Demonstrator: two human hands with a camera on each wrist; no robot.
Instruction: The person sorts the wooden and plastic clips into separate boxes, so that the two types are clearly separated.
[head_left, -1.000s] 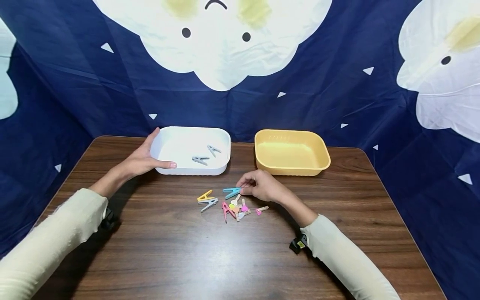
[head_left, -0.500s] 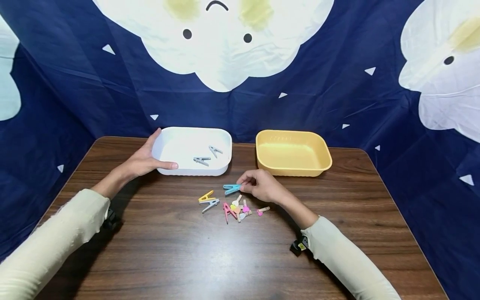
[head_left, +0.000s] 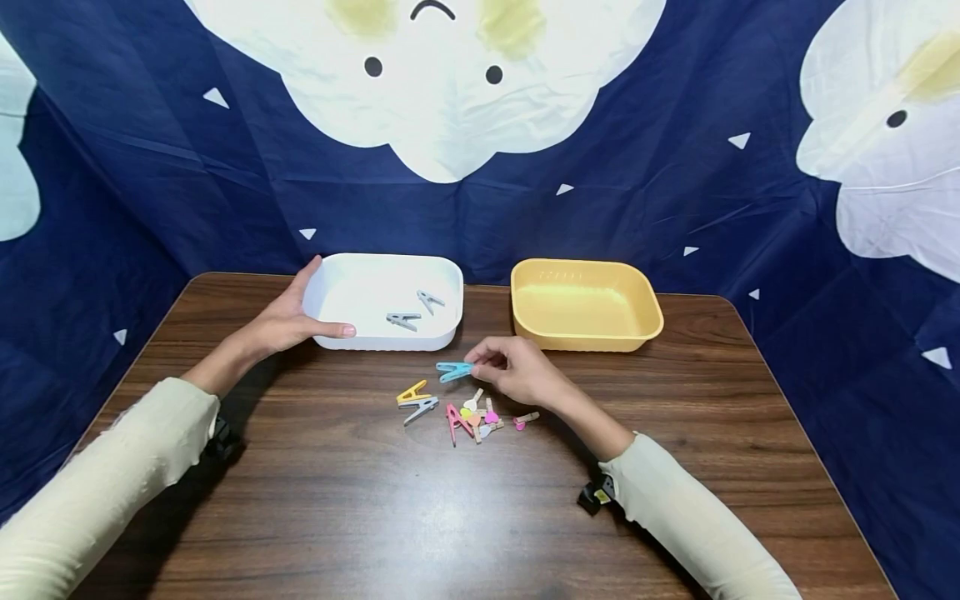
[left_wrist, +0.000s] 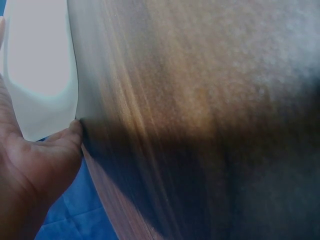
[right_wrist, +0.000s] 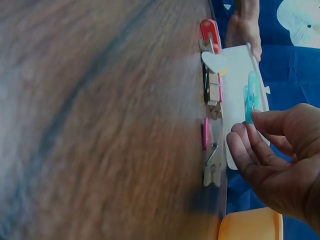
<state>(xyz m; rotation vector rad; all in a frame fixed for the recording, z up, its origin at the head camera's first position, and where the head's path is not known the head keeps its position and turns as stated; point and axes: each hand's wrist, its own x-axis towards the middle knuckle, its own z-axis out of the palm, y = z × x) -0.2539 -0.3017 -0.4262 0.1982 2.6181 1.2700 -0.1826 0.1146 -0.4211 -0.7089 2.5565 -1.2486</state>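
My left hand (head_left: 288,318) spans the left end of a white plastic basin (head_left: 330,343), thumb along its near side and fingers at the far side. Two grey clothespins (head_left: 403,321) lie inside the basin. Between thumb and fingertips, my right hand (head_left: 517,369) pinches a light-blue clothespin (head_left: 453,372), raised over the table in the right wrist view. A yellow clothespin (head_left: 412,392) and a grey-blue clothespin (head_left: 420,407) lie together to its left. Nearer me are a pink-red clothespin (head_left: 455,421) and several small wooden clothespins with coloured hearts (head_left: 475,419).
A yellow basin (head_left: 587,342) stands at the back right of the brown wooden table (head_left: 375,517). One small wooden clothespin with a pink heart (head_left: 525,420) lies apart, right of the pile. Behind the table hangs a dark-blue cloth (head_left: 495,217) with white clouds.
My right hand has lifted the light-blue clothespin and carried it slightly left and away from me. The left hand stays at the white basin.
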